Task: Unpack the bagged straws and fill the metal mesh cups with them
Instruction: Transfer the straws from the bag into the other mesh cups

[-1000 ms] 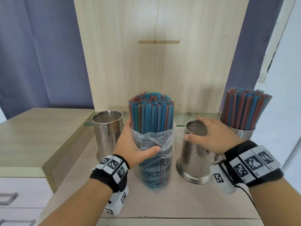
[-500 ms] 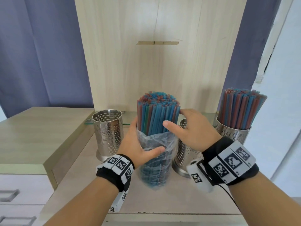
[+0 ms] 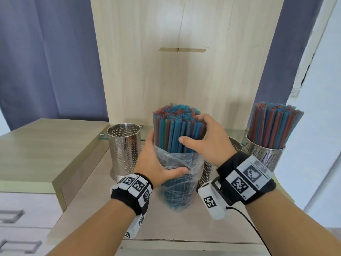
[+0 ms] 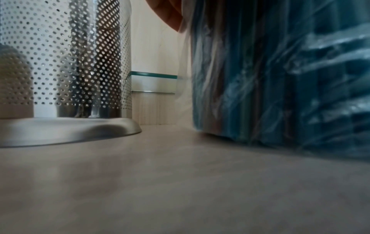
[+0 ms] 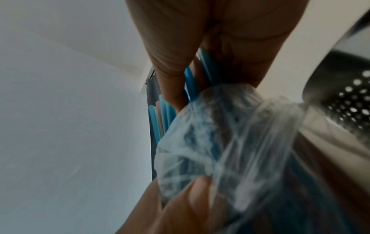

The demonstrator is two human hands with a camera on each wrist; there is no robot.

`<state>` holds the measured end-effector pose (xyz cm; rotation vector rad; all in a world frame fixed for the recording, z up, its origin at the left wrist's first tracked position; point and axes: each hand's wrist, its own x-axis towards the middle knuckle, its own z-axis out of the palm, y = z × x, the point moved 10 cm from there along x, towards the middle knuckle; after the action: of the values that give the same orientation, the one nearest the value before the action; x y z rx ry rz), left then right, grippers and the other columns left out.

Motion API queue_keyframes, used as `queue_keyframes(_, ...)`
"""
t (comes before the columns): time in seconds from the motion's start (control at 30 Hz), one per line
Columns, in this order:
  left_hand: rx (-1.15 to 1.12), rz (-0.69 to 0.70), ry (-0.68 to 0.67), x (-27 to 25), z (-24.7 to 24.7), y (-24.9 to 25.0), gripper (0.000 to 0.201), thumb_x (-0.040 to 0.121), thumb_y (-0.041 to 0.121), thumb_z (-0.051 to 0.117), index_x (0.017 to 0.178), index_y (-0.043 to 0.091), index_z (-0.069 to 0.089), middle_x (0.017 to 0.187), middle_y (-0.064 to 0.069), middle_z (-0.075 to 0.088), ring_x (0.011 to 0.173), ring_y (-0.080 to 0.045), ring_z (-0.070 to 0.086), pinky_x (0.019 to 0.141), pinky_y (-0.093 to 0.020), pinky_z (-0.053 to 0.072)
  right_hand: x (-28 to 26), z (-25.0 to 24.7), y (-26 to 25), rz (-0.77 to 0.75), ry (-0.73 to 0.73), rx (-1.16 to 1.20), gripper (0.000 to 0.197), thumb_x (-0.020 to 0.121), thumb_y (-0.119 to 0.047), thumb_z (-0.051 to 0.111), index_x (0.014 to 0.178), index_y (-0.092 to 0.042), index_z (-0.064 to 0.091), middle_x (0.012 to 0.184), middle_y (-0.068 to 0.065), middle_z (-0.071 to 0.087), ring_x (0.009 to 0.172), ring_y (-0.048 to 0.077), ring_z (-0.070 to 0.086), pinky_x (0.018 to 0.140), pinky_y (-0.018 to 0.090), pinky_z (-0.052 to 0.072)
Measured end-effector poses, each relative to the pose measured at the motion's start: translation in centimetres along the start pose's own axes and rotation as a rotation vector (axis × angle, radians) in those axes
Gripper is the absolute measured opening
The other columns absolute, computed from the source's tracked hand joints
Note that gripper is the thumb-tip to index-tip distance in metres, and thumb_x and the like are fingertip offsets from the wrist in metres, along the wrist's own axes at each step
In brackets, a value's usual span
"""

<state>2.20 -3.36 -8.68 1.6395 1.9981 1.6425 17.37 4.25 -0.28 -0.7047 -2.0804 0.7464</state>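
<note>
A bundle of blue and red straws (image 3: 173,130) stands upright on the counter, its lower half in a clear plastic bag (image 3: 177,182) pushed down around it. My left hand (image 3: 156,163) grips the bag and bundle from the left, thumb across the front. My right hand (image 3: 206,137) wraps round the bare upper part of the straws (image 5: 192,85). An empty metal mesh cup (image 3: 124,148) stands at the left. A second mesh cup (image 3: 234,145) is mostly hidden behind my right wrist. A third mesh cup (image 3: 265,157) at the right is full of straws (image 3: 273,126).
A wooden back panel (image 3: 184,71) rises behind the counter (image 3: 103,196). A higher cabinet top (image 3: 46,141) with drawers adjoins on the left. A glass shelf edge (image 4: 153,75) runs along the back. Blue curtains hang on both sides.
My right hand left the middle cup's rim, moved left and closed round the top of the straw bundle. My left hand kept its hold on the bag.
</note>
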Motion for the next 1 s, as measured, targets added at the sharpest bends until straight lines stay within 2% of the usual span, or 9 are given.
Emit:
queue_keyframes(0.07, -0.019, 0.001, -0.012, 0.1, 0.2, -0.1, 0.14, 0.041, 0.066, 0.091, 0.151, 0.028, 0.013, 0.144, 0.013, 0.042, 0.134, -0.003, 0.041, 0.114, -0.04, 0.037, -0.3, 0.2, 0.7, 0.024, 0.029, 0.114, 0.065, 0.07, -0.028, 0.087, 0.119, -0.024, 0.045, 0.105, -0.002, 0.066, 0.091, 0.01, 0.067, 0.08, 0.026, 0.057)
queue_keyframes(0.17, -0.049, 0.0, -0.032, 0.1, 0.5, -0.2, 0.14, 0.043, 0.062, 0.092, 0.152, 0.028, 0.011, 0.144, 0.013, 0.043, 0.135, -0.003, 0.042, 0.113, -0.04, 0.038, -0.7, 1.2, 1.5, 0.079, 0.018, 0.254, 0.07, 0.065, -0.021, 0.09, 0.117, -0.021, 0.043, 0.107, -0.001, 0.066, 0.093, 0.009, 0.069, 0.08, 0.031, 0.06)
queue_keyframes(0.33, -0.033, 0.0, -0.029, 0.0, 0.2, 0.1, 0.137, 0.043, 0.062, 0.091, 0.151, 0.028, 0.014, 0.142, 0.016, 0.042, 0.132, 0.001, 0.041, 0.114, -0.035, 0.037, -0.7, 1.3, 1.1, 0.065, 0.031, 0.209, 0.045, 0.074, -0.018, 0.083, 0.108, -0.02, 0.053, 0.097, -0.006, 0.066, 0.088, 0.005, 0.066, 0.073, 0.02, 0.057)
queue_keyframes(0.47, 0.015, -0.018, -0.022, 0.0, 0.1, -0.2, 0.141, 0.041, 0.07, 0.087, 0.152, 0.027, 0.011, 0.145, 0.012, 0.04, 0.135, -0.004, 0.039, 0.115, -0.037, 0.035, -0.4, 1.2, 1.2, 0.078, 0.009, 0.187, 0.028, 0.08, -0.015, 0.076, 0.106, -0.012, 0.065, 0.093, 0.0, 0.072, 0.085, 0.011, 0.07, 0.074, 0.024, 0.059)
queue_keyframes(0.63, 0.014, -0.021, -0.018, -0.1, 0.1, 0.1, 0.141, 0.043, 0.066, 0.089, 0.152, 0.027, 0.01, 0.146, 0.015, 0.038, 0.135, 0.001, 0.037, 0.112, -0.022, 0.029, -0.4, 0.8, 1.3, 0.1, 0.063, 0.242, 0.024, 0.078, -0.014, 0.078, 0.099, -0.012, 0.067, 0.088, 0.001, 0.074, 0.081, 0.011, 0.071, 0.071, 0.024, 0.059)
queue_keyframes(0.8, 0.05, -0.053, -0.007, -0.1, 0.0, -0.1, 0.144, 0.042, 0.071, 0.085, 0.153, 0.029, 0.005, 0.151, 0.014, 0.031, 0.138, 0.0, 0.031, 0.115, -0.024, 0.025, -0.3, 0.1, 0.6, 0.09, 0.159, 0.266, 0.014, 0.082, -0.016, 0.073, 0.084, -0.022, 0.061, 0.077, -0.004, 0.068, 0.071, 0.011, 0.066, 0.065, 0.026, 0.056)
queue_keyframes(0.9, 0.072, -0.074, -0.009, -0.2, -0.2, 0.2, 0.144, 0.045, 0.066, 0.085, 0.154, 0.026, -0.001, 0.141, 0.021, 0.025, 0.13, 0.007, 0.023, 0.109, -0.015, 0.015, -0.2, -0.1, 0.3, 0.094, 0.191, 0.298, 0.011, 0.085, -0.015, 0.068, 0.09, -0.021, 0.06, 0.083, 0.004, 0.07, 0.079, 0.02, 0.069, 0.074, 0.035, 0.059)
queue_keyframes(0.93, 0.073, -0.077, -0.013, -0.3, -0.1, 0.3, 0.145, 0.045, 0.066, 0.084, 0.154, 0.025, -0.002, 0.142, 0.02, 0.025, 0.129, 0.008, 0.021, 0.109, -0.015, 0.014, -0.2, -0.2, 0.2, 0.087, 0.2, 0.308, 0.012, 0.086, -0.015, 0.068, 0.091, -0.022, 0.06, 0.084, 0.003, 0.07, 0.079, 0.019, 0.069, 0.075, 0.035, 0.059)
queue_keyframes(1.0, 0.071, -0.083, -0.02, -0.3, -0.1, 0.4, 0.145, 0.045, 0.066, 0.084, 0.154, 0.025, -0.003, 0.151, 0.013, 0.026, 0.129, 0.008, 0.019, 0.108, -0.015, 0.013, -0.2, -0.6, -0.5, 0.053, 0.232, 0.319, 0.015, 0.086, -0.016, 0.068, 0.091, -0.026, 0.058, 0.082, -0.004, 0.067, 0.074, 0.009, 0.066, 0.072, 0.027, 0.057)
